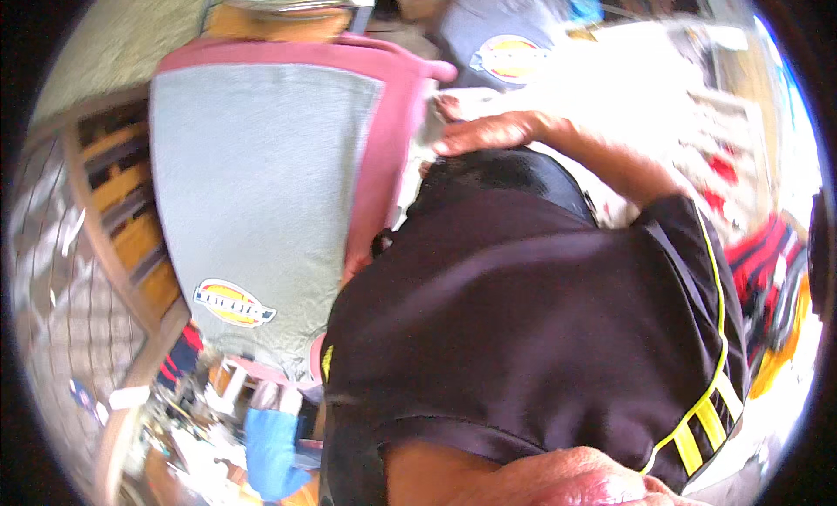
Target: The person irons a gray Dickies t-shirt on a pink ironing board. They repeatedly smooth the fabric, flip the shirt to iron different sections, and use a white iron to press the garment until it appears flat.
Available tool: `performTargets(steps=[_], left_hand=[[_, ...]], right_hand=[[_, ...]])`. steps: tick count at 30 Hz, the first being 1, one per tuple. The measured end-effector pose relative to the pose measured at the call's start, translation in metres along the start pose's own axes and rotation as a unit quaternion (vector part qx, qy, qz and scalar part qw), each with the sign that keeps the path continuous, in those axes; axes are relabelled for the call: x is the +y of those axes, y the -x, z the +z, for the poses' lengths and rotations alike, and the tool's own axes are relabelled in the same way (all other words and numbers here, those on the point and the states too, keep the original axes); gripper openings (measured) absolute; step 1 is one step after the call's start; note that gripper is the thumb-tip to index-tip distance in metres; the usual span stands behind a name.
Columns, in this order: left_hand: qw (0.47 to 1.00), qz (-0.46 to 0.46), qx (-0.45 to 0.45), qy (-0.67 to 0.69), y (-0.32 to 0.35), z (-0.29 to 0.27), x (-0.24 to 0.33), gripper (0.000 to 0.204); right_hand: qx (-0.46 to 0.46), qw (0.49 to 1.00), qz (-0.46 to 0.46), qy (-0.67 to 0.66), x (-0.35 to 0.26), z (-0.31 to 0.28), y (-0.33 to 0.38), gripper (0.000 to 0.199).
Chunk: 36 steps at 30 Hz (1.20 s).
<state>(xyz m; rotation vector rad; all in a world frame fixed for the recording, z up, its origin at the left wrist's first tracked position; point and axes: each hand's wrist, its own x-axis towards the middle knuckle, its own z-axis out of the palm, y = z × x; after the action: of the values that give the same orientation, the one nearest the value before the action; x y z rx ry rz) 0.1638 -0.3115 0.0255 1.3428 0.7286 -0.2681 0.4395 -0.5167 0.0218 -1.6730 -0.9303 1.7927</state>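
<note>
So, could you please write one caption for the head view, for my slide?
Right hand stretched forward beside a large grey cloth with a pink border, black shirt in the foreground.

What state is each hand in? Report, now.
Left hand: cannot be told; not clearly visible.
Right hand: open, fingers extended, nothing visibly held.

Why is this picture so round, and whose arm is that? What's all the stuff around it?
One wide fisheye camera on the person's head took it, looking down, so straight things bend. No robot here! That's the person's own right hand, below the sleeve of their dark shirt. It's at a shiny black thing, but blur hides whether it's holding anything. I can't clearly make out the left hand. On the left is a big grey-and-pink cloth; near the top is a darker grey cloth.
</note>
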Motion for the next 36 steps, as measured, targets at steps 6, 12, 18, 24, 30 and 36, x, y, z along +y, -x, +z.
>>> performTargets(steps=[6,12,18,24,30,36], left_hand=[[0.994,0.101,-0.011,-0.034,-0.038,0.027,0.014,0.03],[0.983,0.171,-0.021,-0.071,-0.074,0.032,0.037,0.025],[0.963,0.196,-0.007,-0.183,-0.035,0.009,0.027,0.024],[0.888,0.182,-0.069,-0.418,0.008,-0.013,0.014,0.026],[0.84,0.394,-0.135,-0.348,-0.014,0.011,0.055,0.031],[0.836,0.316,-0.281,-0.35,-0.027,0.048,0.082,0.03]], right_hand=[[-0.041,0.999,0.002,0.029,-0.029,-0.001,-0.01,0.061],[-0.065,0.996,-0.052,0.024,-0.03,-0.008,0.003,0.047],[0.009,0.97,-0.055,0.235,0.079,-0.025,0.058,0.046],[0.169,0.957,0.174,0.159,0.134,-0.01,0.102,0.041],[0.228,0.939,0.207,0.154,0.156,-0.009,0.103,0.037],[0.238,0.933,0.219,0.158,0.162,-0.002,0.102,0.032]])
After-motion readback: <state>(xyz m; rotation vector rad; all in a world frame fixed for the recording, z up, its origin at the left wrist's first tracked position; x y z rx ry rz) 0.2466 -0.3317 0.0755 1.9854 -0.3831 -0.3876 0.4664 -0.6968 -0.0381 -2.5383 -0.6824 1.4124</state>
